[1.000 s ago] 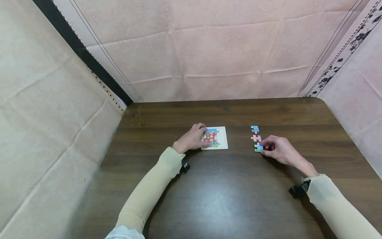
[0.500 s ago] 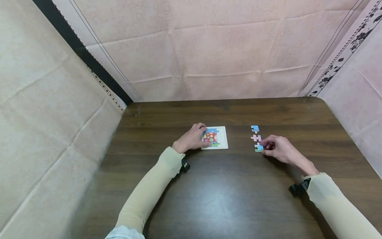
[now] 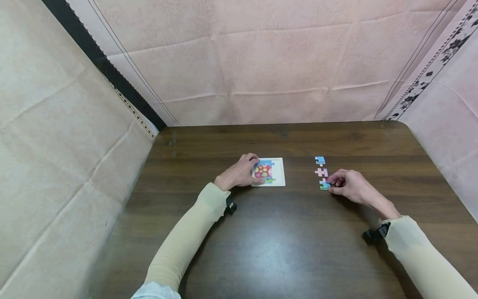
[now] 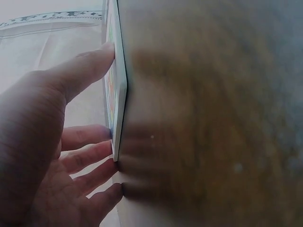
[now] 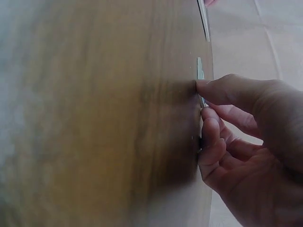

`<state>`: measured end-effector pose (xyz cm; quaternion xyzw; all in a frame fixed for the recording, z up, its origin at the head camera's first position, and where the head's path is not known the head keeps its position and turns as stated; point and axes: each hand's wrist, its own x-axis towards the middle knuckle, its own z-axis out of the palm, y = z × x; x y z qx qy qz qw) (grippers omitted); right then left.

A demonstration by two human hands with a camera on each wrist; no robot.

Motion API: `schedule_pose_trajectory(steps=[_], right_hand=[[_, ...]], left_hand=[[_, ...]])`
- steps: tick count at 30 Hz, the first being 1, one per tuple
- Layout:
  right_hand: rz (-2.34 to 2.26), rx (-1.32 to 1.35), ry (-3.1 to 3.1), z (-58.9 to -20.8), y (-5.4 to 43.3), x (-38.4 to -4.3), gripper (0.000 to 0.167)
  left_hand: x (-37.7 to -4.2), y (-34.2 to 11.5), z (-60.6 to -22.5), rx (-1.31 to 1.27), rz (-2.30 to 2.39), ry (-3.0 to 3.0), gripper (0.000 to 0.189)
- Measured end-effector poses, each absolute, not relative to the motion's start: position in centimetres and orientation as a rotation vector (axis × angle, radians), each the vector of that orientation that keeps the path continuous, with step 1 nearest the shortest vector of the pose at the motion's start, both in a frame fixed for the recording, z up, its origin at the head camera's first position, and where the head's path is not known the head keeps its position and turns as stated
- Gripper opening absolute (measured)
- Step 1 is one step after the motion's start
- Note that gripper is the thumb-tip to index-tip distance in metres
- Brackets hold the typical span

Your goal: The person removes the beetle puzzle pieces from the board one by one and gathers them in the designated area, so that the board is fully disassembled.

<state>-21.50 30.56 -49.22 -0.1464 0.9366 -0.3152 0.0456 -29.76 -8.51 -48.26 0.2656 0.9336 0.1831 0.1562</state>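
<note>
A white puzzle board [image 3: 278, 172] lies on the table with a partly filled picture of a red, yellow-dotted shape on blue. My left hand [image 3: 240, 171] holds it at its left end, thumb on the near side and fingers at the far side; the hand covers that edge. To the right, three loose pieces stand in a column: a blue piece [image 3: 319, 160] farthest, a pink piece [image 3: 321, 172] in the middle, and a blue-green puzzle piece [image 3: 324, 185] nearest. My right hand [image 3: 352, 187] pinches this nearest piece at its right side between thumb and fingers, low at the tabletop.
The brown wooden table [image 3: 257, 249] ends at a pale cloth wall [image 3: 276, 62] behind. More cloth hangs along the left and right sides. A black wrist camera [image 3: 373, 236] sits by the right sleeve, and another wrist camera [image 3: 230, 206] by the left.
Both hands stay almost still. The nearest piece and my right hand shift very slightly to the right in the view, as the camera's view moves a little.
</note>
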Motion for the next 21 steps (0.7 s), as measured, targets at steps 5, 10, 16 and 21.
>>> schedule_pose_trajectory(steps=[5,10,16,21], right_hand=[[-0.951,-0.445,2.868,-49.33,30.54,-21.36,0.02],[-0.953,-0.418,2.874,-49.39,30.48,-21.28,0.026],[-0.942,-0.412,2.879,-49.32,30.46,-21.33,0.027],[-0.926,-0.418,2.867,-49.16,30.53,-21.44,0.027]], left_hand=[[-29.77,-8.54,-48.33,0.771,0.529,2.678,0.083],[-29.81,-8.63,-48.35,0.775,0.534,2.671,0.084],[-29.83,-8.67,-48.29,0.773,0.541,2.666,0.084],[-29.87,-8.68,-48.38,0.77,0.542,2.672,0.084]])
